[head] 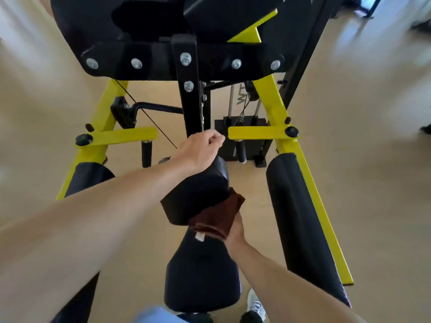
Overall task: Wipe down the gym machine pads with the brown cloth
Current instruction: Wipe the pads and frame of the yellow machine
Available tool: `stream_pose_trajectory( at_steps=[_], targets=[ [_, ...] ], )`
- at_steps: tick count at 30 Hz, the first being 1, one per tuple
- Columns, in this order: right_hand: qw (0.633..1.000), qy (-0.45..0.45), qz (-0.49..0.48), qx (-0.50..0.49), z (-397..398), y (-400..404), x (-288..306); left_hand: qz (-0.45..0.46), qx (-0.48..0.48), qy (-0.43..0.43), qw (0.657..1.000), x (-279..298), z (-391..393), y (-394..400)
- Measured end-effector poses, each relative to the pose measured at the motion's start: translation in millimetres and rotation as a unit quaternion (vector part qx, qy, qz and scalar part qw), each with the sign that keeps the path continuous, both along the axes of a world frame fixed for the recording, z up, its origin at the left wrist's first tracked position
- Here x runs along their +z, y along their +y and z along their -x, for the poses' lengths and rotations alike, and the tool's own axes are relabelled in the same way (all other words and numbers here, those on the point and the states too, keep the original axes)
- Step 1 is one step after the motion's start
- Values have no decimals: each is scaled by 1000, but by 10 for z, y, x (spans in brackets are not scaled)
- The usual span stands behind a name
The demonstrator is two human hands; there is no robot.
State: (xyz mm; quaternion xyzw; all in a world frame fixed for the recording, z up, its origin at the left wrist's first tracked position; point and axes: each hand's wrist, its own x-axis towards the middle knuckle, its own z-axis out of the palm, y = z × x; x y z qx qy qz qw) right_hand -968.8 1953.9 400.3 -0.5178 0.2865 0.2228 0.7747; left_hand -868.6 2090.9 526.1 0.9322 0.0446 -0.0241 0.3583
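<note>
A yellow and black gym machine fills the view. Its small black back pad [198,190] stands tilted in the middle, with the black seat pad [201,273] just below it. My right hand [234,229] presses the folded brown cloth [219,215] against the lower right edge of the back pad. My left hand [200,150] reaches over the top of that pad, fingers closed around the thin metal rod on the black centre post [186,89]. A long black arm pad [300,227] lies on the right, and another arm pad [89,178] shows on the left, partly behind my forearm.
A large black pad assembly [177,54] with several bolts overhangs the top. Yellow frame legs [310,171] spread left and right. The weight stack [242,136] stands behind the post. Tan floor [373,136] surrounds the machine. My shoe [255,304] is by the seat.
</note>
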Motion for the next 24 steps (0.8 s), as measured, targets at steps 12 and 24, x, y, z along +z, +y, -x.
stream_pose_trajectory(
  at_steps=[12,24],
  targets=[
    [739,-533,396,115,-290,314,992,261,75,-6,962,174,56,363],
    [86,-696,563,437,-377,620,844,350,314,74,880,-524,1058,927]
  ],
)
